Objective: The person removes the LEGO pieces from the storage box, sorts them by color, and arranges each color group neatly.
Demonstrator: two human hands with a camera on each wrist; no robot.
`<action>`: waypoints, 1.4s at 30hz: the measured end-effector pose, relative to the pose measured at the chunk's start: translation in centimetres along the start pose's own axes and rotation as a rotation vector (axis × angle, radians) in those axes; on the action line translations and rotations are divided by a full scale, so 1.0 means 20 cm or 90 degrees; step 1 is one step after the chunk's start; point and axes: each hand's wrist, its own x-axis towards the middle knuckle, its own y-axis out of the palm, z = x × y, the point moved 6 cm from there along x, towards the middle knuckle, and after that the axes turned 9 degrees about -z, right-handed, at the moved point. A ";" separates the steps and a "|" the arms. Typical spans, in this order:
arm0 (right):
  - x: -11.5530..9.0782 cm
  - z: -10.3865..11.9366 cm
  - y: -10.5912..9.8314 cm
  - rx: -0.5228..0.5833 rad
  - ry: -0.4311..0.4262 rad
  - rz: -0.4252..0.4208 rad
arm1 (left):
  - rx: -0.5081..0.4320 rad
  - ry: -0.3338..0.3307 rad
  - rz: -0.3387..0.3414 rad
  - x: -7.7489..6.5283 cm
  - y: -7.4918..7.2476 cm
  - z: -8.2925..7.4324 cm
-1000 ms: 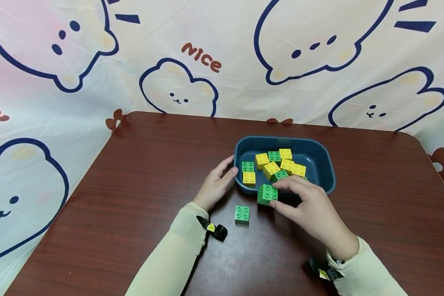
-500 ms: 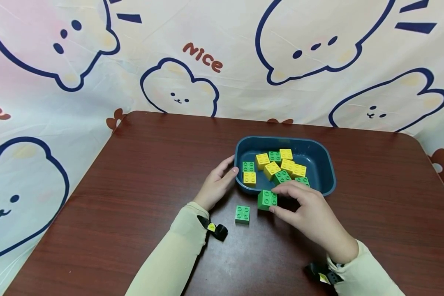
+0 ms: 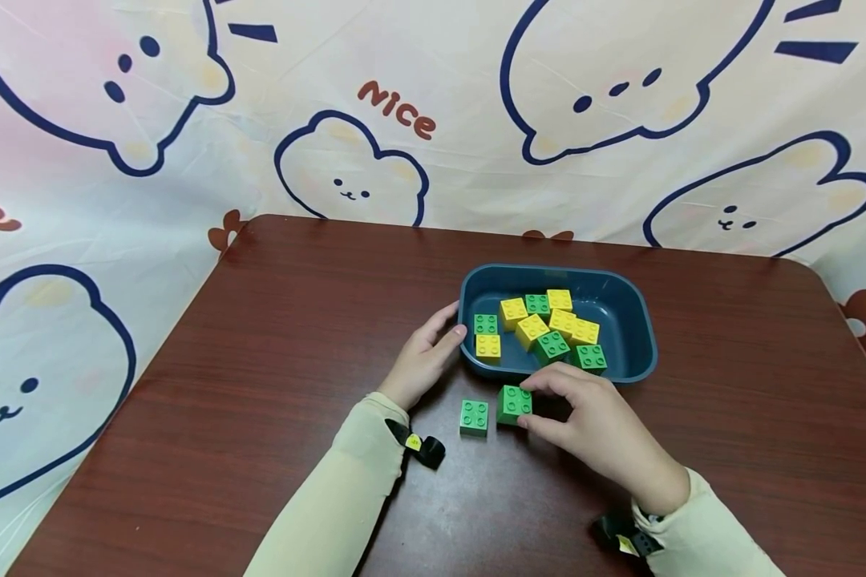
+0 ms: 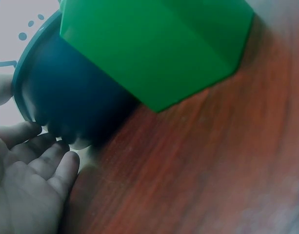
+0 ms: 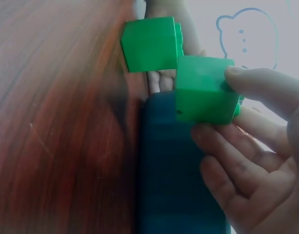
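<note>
My right hand (image 3: 599,421) pinches a green toy building block (image 3: 514,405) between thumb and fingertips, just in front of the blue plastic tray (image 3: 631,373). In the right wrist view the thumb lies on one side of the held block (image 5: 205,90) and the fingers on the other. Another green block (image 3: 473,418) sits on the table to its left, studs up. My left hand (image 3: 420,361) holds the tray's left end, its thumb at the rim; in the left wrist view the fingertips (image 4: 66,168) reach the tray's outer wall.
Inside the tray lie several yellow blocks (image 3: 531,331) and several green blocks (image 3: 589,358), gathered toward its left and middle. The brown wooden table (image 3: 296,336) ends at a patterned cloth (image 3: 469,96) behind it. Black straps with small devices (image 3: 426,450) sit at both wrists.
My right hand has drawn the green block from over the tray's front edge toward me and slightly left, beside the other green block. The left hand stays on the tray.
</note>
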 end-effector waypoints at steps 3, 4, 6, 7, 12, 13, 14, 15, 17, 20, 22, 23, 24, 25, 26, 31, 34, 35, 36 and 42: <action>0.00 -0.01 0.02 0.002 0.006 0.018 | 0.004 0.000 -0.001 0.00 0.00 0.00; 0.00 -0.01 0.03 0.005 0.007 0.023 | 0.004 0.001 -0.001 0.00 0.00 0.00; 0.00 -0.01 0.04 0.004 0.006 0.030 | 0.003 0.002 -0.001 0.00 0.00 0.00; 0.00 -0.01 0.04 0.005 0.005 0.032 | 0.002 0.003 -0.001 0.00 0.00 0.00; -0.01 -0.01 0.06 0.004 0.001 0.037 | -0.002 0.003 0.002 0.00 0.00 0.00; -0.01 -0.02 0.07 0.001 0.001 0.039 | -0.002 0.003 0.002 0.00 0.00 0.00; -0.01 -0.02 0.07 0.000 0.002 0.042 | -0.001 0.002 0.002 0.00 0.00 0.00; -0.01 -0.02 0.07 -0.001 0.003 0.044 | 0.000 0.002 0.003 0.00 0.00 0.00; -0.01 -0.02 0.08 -0.004 0.006 0.048 | 0.002 0.001 0.004 0.00 0.00 0.00; -0.01 -0.02 0.09 -0.005 0.010 0.053 | 0.005 0.001 0.004 0.00 0.00 0.00; -0.01 -0.03 0.09 -0.005 0.012 0.055 | 0.006 0.002 0.004 0.00 0.00 0.00; -0.01 -0.03 0.09 -0.004 0.013 0.057 | 0.006 0.002 0.004 0.00 0.00 0.00; -0.01 -0.03 0.10 -0.003 0.014 0.058 | 0.005 0.004 0.003 0.00 0.00 0.00; -0.01 -0.03 0.10 -0.002 0.014 0.059 | 0.005 0.004 0.003 0.00 0.00 0.00; -0.01 -0.03 0.10 0.000 0.015 0.061 | 0.005 0.004 0.002 0.00 0.00 0.00; -0.01 -0.03 0.12 0.011 0.016 0.071 | 0.003 0.004 -0.002 0.00 0.00 0.00; -0.02 -0.04 0.13 0.014 0.017 0.076 | 0.003 0.005 -0.003 0.00 0.00 0.00; -0.02 -0.04 0.13 0.016 0.018 0.075 | 0.003 0.005 -0.003 0.00 0.00 0.00; -0.02 -0.04 0.13 0.017 0.015 0.075 | 0.002 0.005 -0.002 0.00 0.00 0.00; -0.02 -0.03 0.14 0.022 0.006 0.072 | -0.001 0.006 0.002 0.00 0.00 -0.01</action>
